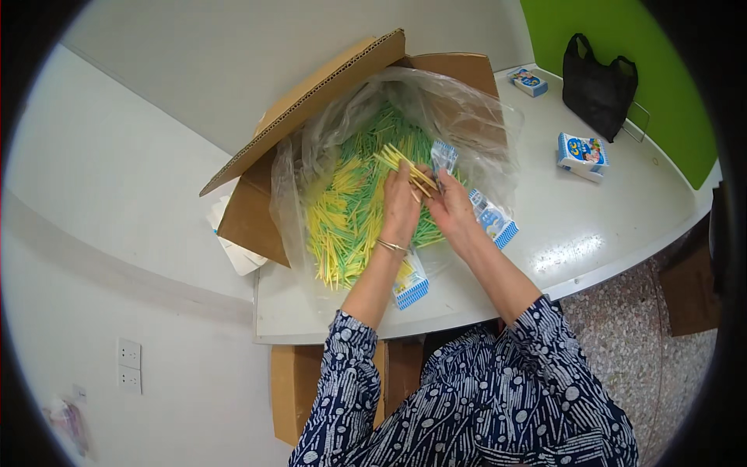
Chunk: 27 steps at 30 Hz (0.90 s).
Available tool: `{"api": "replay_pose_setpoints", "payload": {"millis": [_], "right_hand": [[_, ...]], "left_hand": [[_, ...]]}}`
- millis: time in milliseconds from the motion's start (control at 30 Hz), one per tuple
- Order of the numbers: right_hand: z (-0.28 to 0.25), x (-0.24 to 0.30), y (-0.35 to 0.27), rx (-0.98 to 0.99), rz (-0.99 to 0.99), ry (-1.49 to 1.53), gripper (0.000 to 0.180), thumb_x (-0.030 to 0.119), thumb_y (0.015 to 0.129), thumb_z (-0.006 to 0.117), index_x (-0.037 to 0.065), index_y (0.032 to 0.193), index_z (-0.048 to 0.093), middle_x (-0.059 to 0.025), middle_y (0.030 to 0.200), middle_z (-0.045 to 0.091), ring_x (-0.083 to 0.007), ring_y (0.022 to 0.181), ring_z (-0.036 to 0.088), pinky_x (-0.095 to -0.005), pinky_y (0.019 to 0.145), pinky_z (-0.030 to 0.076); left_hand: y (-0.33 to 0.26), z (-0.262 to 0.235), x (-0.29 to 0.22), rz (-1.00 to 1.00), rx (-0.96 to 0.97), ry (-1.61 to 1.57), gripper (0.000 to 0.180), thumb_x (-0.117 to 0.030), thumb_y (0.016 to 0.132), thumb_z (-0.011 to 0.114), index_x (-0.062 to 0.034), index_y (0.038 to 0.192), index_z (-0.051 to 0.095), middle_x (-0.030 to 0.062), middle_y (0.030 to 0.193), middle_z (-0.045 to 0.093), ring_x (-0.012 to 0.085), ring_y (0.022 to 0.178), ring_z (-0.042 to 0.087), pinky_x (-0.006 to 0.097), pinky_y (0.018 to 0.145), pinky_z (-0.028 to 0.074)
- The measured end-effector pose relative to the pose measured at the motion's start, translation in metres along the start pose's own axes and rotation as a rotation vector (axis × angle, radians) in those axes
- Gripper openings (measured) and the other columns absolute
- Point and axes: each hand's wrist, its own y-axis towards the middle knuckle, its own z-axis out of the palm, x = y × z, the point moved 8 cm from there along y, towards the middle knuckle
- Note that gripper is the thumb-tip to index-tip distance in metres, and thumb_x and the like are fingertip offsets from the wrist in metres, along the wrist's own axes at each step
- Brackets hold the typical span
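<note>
A bundle of thin yellow sticks [392, 156] is gripped in my left hand [399, 204], whose fingers are closed round it above the open carton. Close beside it, my right hand [453, 205] is closed on a small blue-and-white packet [444, 155], and its fingertips meet the lower ends of the bundle. Below both hands, a loose heap of yellow and green sticks [338, 222] lies in a clear plastic bag [482, 117] lining the cardboard carton [311, 101]. Another blue-and-white packet [493, 216] lies by my right wrist, and one more packet [412, 284] by my left forearm.
The carton stands on a white table [537, 261] against the wall, flaps raised. At right are a blue-and-white pack [582, 157], a smaller pack [528, 82] and a black plastic bag [599, 89]. Beneath the table edge stands a cardboard box [292, 381].
</note>
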Motion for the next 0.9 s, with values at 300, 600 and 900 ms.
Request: {"api": "replay_pose_setpoints", "payload": {"millis": [300,600,900], "right_hand": [[0.0,-0.011,-0.006,-0.088,-0.042,0.017,0.018,0.016,0.095,0.049,0.001,0.104,0.052,-0.0111,0.099,0.058,-0.0213,0.09,0.056,-0.0343,0.083,0.047],[0.004,-0.011,-0.005,-0.06,-0.036,-0.006,0.027,0.017,0.095,0.049,0.001,0.116,0.051,-0.01,0.108,0.059,-0.02,0.097,0.056,-0.0327,0.088,0.046],[0.014,-0.004,-0.016,-0.035,-0.086,-0.058,0.027,0.016,0.094,0.052,0.0,0.115,0.053,-0.0087,0.109,0.059,-0.0169,0.096,0.056,-0.0309,0.087,0.046]], "left_hand": [[-0.021,0.002,0.001,0.247,-0.095,0.252,0.019,-0.015,0.09,0.058,-0.0002,0.1,0.052,0.0042,0.089,0.058,0.01,0.077,0.054,0.025,0.066,0.045],[-0.009,-0.004,0.01,0.24,-0.075,0.388,0.02,-0.016,0.093,0.051,-0.0001,0.103,0.049,0.004,0.086,0.054,0.0108,0.076,0.049,0.025,0.066,0.042],[-0.005,0.001,0.017,0.12,-0.021,0.198,0.02,-0.009,0.093,0.051,-0.0008,0.111,0.048,0.0064,0.097,0.057,0.0119,0.086,0.055,0.024,0.072,0.046]]}}
